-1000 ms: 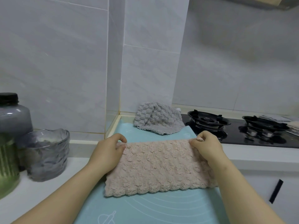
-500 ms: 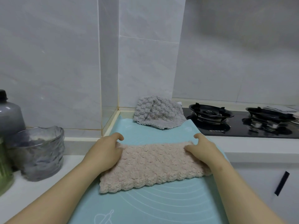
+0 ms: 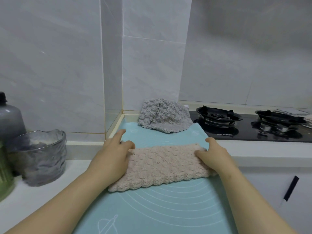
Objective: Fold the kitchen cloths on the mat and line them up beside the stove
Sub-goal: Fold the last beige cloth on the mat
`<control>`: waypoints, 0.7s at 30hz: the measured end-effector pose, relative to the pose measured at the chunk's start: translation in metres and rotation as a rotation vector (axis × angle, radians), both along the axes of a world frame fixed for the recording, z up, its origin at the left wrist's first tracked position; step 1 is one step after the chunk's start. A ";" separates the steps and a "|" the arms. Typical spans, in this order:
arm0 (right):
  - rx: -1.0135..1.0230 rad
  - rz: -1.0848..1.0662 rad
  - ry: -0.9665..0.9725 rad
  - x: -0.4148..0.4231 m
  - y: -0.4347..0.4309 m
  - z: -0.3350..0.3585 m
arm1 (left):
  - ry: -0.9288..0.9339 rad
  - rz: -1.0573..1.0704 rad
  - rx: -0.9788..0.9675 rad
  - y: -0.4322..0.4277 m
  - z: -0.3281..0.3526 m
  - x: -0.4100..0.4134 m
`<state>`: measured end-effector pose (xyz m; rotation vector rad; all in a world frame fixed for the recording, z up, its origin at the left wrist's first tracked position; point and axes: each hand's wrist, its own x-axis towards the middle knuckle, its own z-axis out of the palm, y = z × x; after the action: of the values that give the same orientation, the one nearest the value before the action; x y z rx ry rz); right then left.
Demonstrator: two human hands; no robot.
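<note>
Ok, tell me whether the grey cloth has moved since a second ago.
No. The grey cloth still lies bunched at the far edge of the teal mat, beside the nearer stove burner, as before. Only the camera shifted.

A home kitchen: gas stove [image 3: 251, 123], tiled walls [image 3: 152, 65]

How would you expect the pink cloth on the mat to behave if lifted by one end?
Probably floppy: the pink cloth is soft, nubbly fabric flat on the mat, so it would likely droop. Its textured pile looks grippy, not slippery.
</note>
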<state>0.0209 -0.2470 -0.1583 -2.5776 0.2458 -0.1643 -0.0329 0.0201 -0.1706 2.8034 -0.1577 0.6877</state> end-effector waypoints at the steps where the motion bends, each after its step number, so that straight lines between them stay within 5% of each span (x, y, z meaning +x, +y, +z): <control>1: 0.001 -0.008 0.025 -0.001 0.000 0.001 | -0.076 -0.045 0.029 -0.003 0.003 -0.002; 3: 0.004 -0.013 0.061 -0.002 -0.001 0.005 | -0.036 -0.186 0.033 -0.011 0.010 -0.007; 8: 0.055 0.013 0.046 -0.005 -0.003 0.007 | 0.519 -0.244 0.226 -0.028 -0.006 -0.011; 15: 0.175 -0.004 -0.198 -0.006 -0.001 0.009 | 0.536 -0.247 0.217 -0.029 -0.005 -0.009; 18: 0.280 0.016 -0.322 -0.012 0.009 0.024 | 0.347 -0.246 0.002 -0.023 -0.001 -0.007; 21: 0.430 0.112 -0.386 -0.017 0.031 0.047 | 0.187 -0.121 -0.564 -0.016 0.012 0.000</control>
<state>0.0035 -0.2161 -0.1114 -2.0758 -0.0097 -0.5027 -0.0329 0.0042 -0.1590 2.2760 -0.0804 0.3639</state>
